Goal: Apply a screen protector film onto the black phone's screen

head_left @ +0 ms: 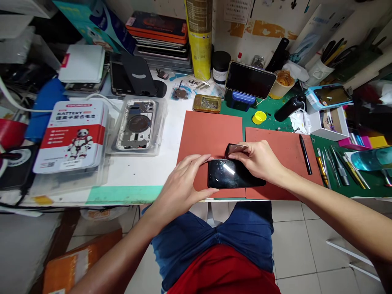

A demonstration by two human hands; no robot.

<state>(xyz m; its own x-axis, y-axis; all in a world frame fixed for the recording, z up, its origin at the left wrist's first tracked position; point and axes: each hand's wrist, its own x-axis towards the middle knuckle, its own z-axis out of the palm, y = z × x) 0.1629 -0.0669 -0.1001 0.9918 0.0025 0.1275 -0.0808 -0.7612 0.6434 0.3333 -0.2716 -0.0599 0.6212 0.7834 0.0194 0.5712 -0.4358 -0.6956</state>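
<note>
A phone with a dark, glossy face (pixel 235 174) lies lengthwise on the reddish-brown mats near the table's front edge. My left hand (pixel 183 179) spans the phone's left end, thumb at its lower corner and fingers at its upper corner, over the mat. Between the thumb and fingers of my right hand (pixel 260 159) is a small, thin, dark flat piece (pixel 235 149), tilted up at the phone's upper edge. Part of the phone's right end is hidden under my right hand.
An opened phone housing (pixel 137 124) in a clear tray and a battery box (pixel 72 136) stand left. Behind are a small tin (pixel 207 103), a propped phone (pixel 250 85) and a yellow cup (pixel 259 117). A black pen (pixel 305 154) and several tools lie right.
</note>
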